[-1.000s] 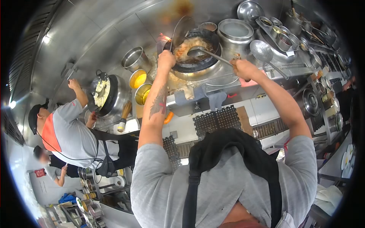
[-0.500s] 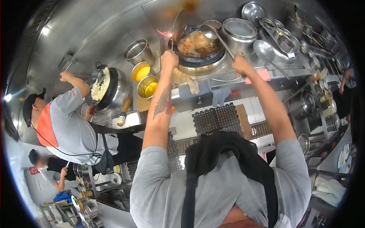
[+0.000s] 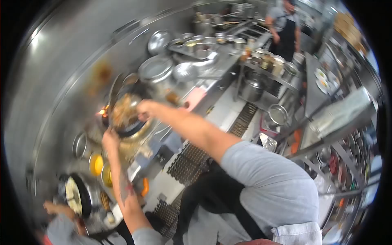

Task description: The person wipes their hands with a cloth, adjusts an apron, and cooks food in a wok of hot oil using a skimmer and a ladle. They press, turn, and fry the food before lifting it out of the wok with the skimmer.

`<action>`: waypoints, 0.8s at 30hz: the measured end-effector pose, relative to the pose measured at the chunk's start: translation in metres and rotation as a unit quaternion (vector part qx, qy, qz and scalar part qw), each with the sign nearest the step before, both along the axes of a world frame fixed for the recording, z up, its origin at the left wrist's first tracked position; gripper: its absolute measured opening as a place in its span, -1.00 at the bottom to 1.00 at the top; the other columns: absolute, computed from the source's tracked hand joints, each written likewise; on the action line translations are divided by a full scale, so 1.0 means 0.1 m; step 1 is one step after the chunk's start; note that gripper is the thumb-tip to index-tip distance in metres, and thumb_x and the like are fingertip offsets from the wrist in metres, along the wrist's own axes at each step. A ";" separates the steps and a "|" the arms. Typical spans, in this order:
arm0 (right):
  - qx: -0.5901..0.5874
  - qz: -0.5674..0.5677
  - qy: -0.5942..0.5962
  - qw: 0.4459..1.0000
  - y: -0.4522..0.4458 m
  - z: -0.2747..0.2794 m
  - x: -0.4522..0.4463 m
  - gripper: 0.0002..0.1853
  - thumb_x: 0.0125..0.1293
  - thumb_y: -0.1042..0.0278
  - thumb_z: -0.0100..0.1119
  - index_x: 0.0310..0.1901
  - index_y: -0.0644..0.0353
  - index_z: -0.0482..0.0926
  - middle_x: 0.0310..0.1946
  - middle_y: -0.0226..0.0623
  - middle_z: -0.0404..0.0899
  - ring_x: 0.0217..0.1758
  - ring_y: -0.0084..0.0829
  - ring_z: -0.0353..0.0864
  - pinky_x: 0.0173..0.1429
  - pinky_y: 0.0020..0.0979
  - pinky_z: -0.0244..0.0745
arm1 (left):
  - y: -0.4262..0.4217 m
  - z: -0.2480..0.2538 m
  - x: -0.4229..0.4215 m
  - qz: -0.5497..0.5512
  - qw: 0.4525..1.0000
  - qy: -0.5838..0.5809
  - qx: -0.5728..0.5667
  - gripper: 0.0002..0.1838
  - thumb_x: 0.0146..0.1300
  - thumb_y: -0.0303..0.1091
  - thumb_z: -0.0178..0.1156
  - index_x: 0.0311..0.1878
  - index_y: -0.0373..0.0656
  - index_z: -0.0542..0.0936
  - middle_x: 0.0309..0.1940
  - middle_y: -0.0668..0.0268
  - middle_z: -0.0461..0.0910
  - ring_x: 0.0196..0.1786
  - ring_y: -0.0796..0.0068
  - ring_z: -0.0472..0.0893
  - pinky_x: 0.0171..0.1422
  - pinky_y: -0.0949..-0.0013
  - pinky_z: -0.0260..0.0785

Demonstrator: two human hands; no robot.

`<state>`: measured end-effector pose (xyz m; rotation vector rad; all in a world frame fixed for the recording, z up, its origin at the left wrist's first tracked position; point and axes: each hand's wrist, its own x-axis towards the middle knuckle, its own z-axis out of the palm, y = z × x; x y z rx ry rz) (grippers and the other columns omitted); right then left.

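Note:
My left hand (image 3: pixel 110 141) is closed at the near-left edge of a black wok (image 3: pixel 131 130), around the handle of a thin-rimmed round metal utensil (image 3: pixel 114 90). That utensil stands nearly edge-on along the wok's left side; its exact kind is unclear. My right hand (image 3: pixel 145 110), also closed, is over the wok's right side, gripping a ladle (image 3: pixel 135 105) whose handle is mostly hidden by the hand. Brownish food (image 3: pixel 123 112) lies in the wok, blurred by motion. Flames (image 3: pixel 104 110) show at the wok's left edge.
Left of my arm stand a steel pot (image 3: pixel 81 145) and a bowl of yellow liquid (image 3: pixel 96 164). A co-worker's hand (image 3: pixel 53 207) is near a second wok (image 3: pixel 83 194). A perforated skimmer (image 3: pixel 185 72) and pink cloth (image 3: pixel 195 98) lie rightward. Another person (image 3: pixel 283 30) stands farther back.
The view has swung right and tilted, blurring the picture. My right hand is now closer to the wok and my left hand. Both still grip their utensils.

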<state>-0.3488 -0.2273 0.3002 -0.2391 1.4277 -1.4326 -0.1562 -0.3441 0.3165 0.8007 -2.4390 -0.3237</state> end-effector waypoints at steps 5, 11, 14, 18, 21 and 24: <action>-0.178 -0.115 -0.349 0.913 -0.13 0.00 0.01 -0.91 0.14 0.62 -0.05 -0.45 0.19 0.37 -0.68 -0.40 0.29 -0.66 -0.47 0.38 -0.62 -0.48 0.42 | -0.17 -0.04 -0.13 0.010 1.000 0.015 -0.015 -0.67 0.22 -0.29 0.03 -0.01 -0.25 0.55 -0.22 -0.10 0.56 -0.11 -0.05 0.56 -0.02 0.13 0.39; -0.245 -0.079 -0.634 0.729 -0.03 -0.26 -0.32 -0.90 -0.05 0.64 0.09 -0.54 0.29 0.37 -0.53 -0.22 0.44 -0.47 -0.34 0.48 -0.40 -0.42 0.48 | 0.12 0.27 -0.30 0.071 0.996 -0.046 -0.030 -0.64 0.24 -0.10 -0.09 -0.05 0.03 0.60 -0.18 0.07 0.59 -0.12 0.06 0.58 -0.04 0.16 0.40; -0.186 -0.062 -0.354 0.915 0.17 0.39 -0.48 -0.91 -0.09 0.68 -0.07 -0.49 0.36 0.27 -0.58 -0.24 0.29 -0.56 -0.38 0.41 -0.48 -0.42 0.44 | 0.11 0.28 -0.39 0.094 0.995 -0.014 -0.022 -0.67 0.19 -0.12 -0.01 -0.10 -0.03 0.60 -0.24 0.02 0.58 -0.15 0.00 0.56 -0.03 0.12 0.39; -0.141 0.053 -0.253 0.956 -0.22 0.49 -1.13 -0.85 0.01 0.74 -0.07 -0.43 0.29 0.24 -0.57 -0.26 0.31 -0.62 -0.46 0.37 -0.61 -0.50 0.42 | 0.31 0.31 -0.61 0.132 0.991 0.023 -0.001 -0.72 0.17 -0.24 0.05 -0.11 -0.11 0.60 -0.27 -0.08 0.57 -0.14 -0.08 0.55 0.01 0.05 0.38; -0.089 0.090 0.014 0.992 -0.21 0.71 -1.12 -0.87 0.05 0.71 -0.19 -0.35 0.31 0.30 -0.60 -0.33 0.29 -0.68 -0.54 0.34 -0.65 -0.53 0.39 | 0.45 0.27 -0.67 0.171 0.984 0.036 0.029 -0.71 0.18 -0.24 0.05 -0.10 -0.11 0.60 -0.26 -0.07 0.57 -0.12 -0.07 0.55 0.02 0.06 0.38; -0.001 0.138 0.194 0.971 -0.18 0.77 -1.18 -0.87 0.07 0.66 -0.20 -0.35 0.28 0.35 -0.62 -0.34 0.33 -0.70 -0.53 0.36 -0.71 -0.52 0.35 | 0.59 0.20 -0.77 0.190 0.980 0.058 0.028 -0.70 0.18 -0.23 0.06 -0.09 -0.13 0.60 -0.25 -0.07 0.57 -0.10 -0.05 0.55 0.03 0.09 0.38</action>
